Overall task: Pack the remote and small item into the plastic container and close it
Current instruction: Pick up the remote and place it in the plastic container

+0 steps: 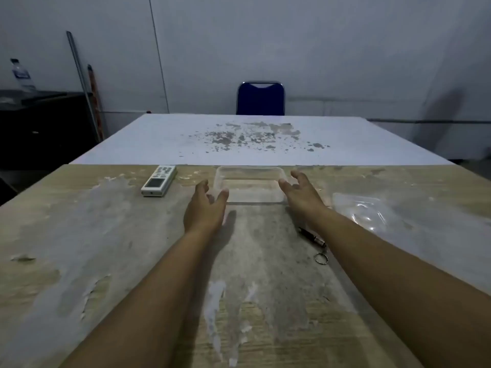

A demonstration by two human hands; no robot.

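Both bare forearms reach over the worn wooden table [79, 248]. Left hand [204, 208] and right hand [301, 193], fingers spread and holding nothing, flank the clear rectangular plastic container [251, 179] at the far edge. White remote [159, 180] lies left; small dark keychain pen [313, 239] near right, clear lid [358, 209] beyond.

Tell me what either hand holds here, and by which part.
Nothing. The left hand and right hand are open, flanking the clear rectangular plastic container.

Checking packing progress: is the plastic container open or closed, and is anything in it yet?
Open and empty. The container has no cover; its clear lid lies apart on the table, right of it.
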